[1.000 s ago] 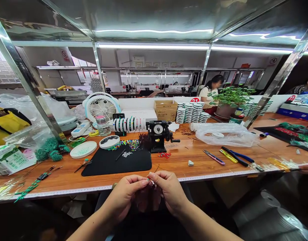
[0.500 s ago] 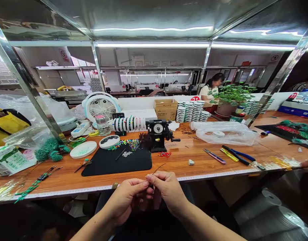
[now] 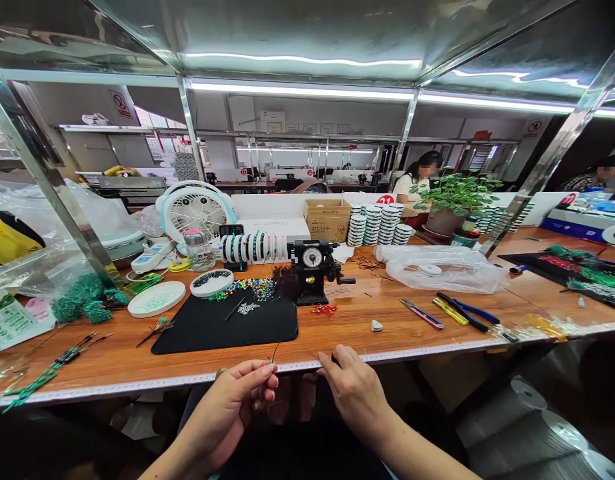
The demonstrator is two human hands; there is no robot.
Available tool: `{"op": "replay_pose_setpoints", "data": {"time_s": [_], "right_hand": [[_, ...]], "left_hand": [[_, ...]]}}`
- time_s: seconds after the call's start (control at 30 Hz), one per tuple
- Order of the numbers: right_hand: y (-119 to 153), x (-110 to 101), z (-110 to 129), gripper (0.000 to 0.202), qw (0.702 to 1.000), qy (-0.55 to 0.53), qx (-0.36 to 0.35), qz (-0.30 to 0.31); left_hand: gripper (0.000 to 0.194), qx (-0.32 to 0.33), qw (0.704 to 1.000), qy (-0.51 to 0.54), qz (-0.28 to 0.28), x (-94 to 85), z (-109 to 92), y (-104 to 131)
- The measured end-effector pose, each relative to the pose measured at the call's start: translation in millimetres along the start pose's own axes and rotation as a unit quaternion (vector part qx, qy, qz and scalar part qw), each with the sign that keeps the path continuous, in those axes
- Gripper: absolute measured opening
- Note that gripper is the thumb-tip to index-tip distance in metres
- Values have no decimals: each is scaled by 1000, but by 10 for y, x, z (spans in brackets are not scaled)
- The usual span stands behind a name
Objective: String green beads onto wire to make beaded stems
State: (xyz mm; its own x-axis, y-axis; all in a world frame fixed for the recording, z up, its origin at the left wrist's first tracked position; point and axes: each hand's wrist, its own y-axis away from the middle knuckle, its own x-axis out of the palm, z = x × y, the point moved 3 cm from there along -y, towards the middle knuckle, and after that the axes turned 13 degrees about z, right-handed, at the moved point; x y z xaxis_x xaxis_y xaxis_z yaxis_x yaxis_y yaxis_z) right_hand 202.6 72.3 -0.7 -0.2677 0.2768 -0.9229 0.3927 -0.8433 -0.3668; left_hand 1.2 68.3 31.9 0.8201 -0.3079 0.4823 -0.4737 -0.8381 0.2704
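Note:
Just in front of the table's edge, my left hand (image 3: 237, 397) is closed in a pinch on a thin dark strand (image 3: 275, 352), whose end sticks up above the fingertips. A tiny red and green bit shows where the finger and thumb meet. My right hand (image 3: 355, 390) is a short way to the right, fingers closed together by the white measuring tape (image 3: 307, 365) along the table edge. A small black thing (image 3: 335, 360) shows between its fingers; its kind and whatever else the fingers hold are too small to tell.
Beyond the hands lie a black mat (image 3: 227, 330) with colourful beads (image 3: 252, 289) and a hand-cranked counter machine (image 3: 311, 267) holding spools. Cutters (image 3: 421, 313) and pliers (image 3: 467, 310) rest on the right. White dishes (image 3: 156, 299) stand left. A co-worker (image 3: 420, 177) sits behind.
My hands were together at the fingertips and have moved apart, left hand leftward, right hand rightward. The strand's upright end now shows at my left fingertips. The view has shifted slightly.

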Motion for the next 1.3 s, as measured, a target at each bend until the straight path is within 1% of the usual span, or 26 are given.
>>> {"op": "replay_pose_setpoints", "data": {"time_s": [0.07, 0.13, 0.17, 0.2, 0.23, 0.3, 0.33, 0.37, 0.4, 0.47, 0.57, 0.67, 0.8, 0.87, 0.9, 0.93, 0.97, 1.0, 1.03, 1.07, 1.1, 1.13, 1.17, 1.2, 1.3], "right_hand": [[56, 15, 22, 22, 999, -33, -12, -21], [96, -42, 51, 23, 994, -100, 8, -38], [111, -90, 70, 23, 987, -155, 23, -37], [125, -141, 97, 23, 973, -225, 38, -25], [136, -190, 131, 21, 952, -303, 49, -3], [159, -275, 220, 17, 895, -440, 59, 44], [168, -311, 263, 17, 873, -481, 60, 55], [174, -341, 299, 16, 861, -501, 60, 56], [177, -362, 326, 16, 859, -507, 58, 49], [172, -376, 364, 14, 867, -496, 41, 33], [154, -348, 392, 14, 879, -476, 12, 27], [154, -300, 401, 16, 888, -458, 5, 31], [157, -239, 376, 16, 895, -444, 3, 45], [109, -238, 292, 16, 896, -443, 13, 32], [63, -246, 221, 16, 894, -447, 30, 10], [3, -254, 136, 17, 886, -461, 53, -13], [-71, -254, 47, 18, 870, -486, 81, -30], [-153, -242, -33, 20, 846, -521, 105, -32], [-241, -215, -91, 23, 816, -566, 118, -12], [-326, -182, -121, 26, 783, -611, 119, 22], [-396, -152, -128, 30, 750, -650, 110, 58], [-448, -130, -117, 33, 725, -676, 98, 87], [-479, -119, -97, 35, 713, -688, 86, 103], [-492, -119, -74, 36, 712, -689, 78, 107], [-459, -155, -5, 36, 733, -668, 81, 95]], "left_hand": [[14, 2, 1000, -2, -7, -7, 13, 9], [14, 2, 1000, -7, -9, -6, 28, 19], [14, 2, 1000, -13, -8, 1, 33, 22], [14, 0, 1000, -23, -5, 14, 35, 19], [14, -6, 999, -35, -2, 34, 36, 10], [15, -25, 998, -60, 8, 100, 37, -34], [16, -37, 997, -67, 16, 143, 38, -70], [16, -48, 996, -67, 24, 190, 40, -112], [15, -57, 996, -61, 33, 238, 42, -158], [14, -67, 996, -40, 42, 318, 46, -249], [11, -75, 997, -6, 29, 381, 53, -346], [8, -78, 997, 16, 22, 406, 45, -392], [7, -81, 994, 25, 62, 420, -24, -432], [7, -85, 994, 14, 74, 401, -83, -452], [7, -87, 993, 3, 80, 389, -116, -462], [6, -90, 992, -10, 87, 378, -148, -471], [5, -95, 991, -22, 96, 369, -177, -480], [5, -100, 989, -33, 105, 365, -204, -489], [5, -105, 987, -42, 114, 363, -226, -496], [6, -108, 985, -50, 122, 363, -245, -503], [7, -110, 984, -58, 126, 364, -261, -509], [8, -108, 984, -69, 127, 365, -275, -513], [9, -104, 983, -85, 127, 365, -288, -517], [10, -101, 982, -99, 125, 364, -297, -519], [14, -95, 975, -167, 111, 351, -305, -527]]}}
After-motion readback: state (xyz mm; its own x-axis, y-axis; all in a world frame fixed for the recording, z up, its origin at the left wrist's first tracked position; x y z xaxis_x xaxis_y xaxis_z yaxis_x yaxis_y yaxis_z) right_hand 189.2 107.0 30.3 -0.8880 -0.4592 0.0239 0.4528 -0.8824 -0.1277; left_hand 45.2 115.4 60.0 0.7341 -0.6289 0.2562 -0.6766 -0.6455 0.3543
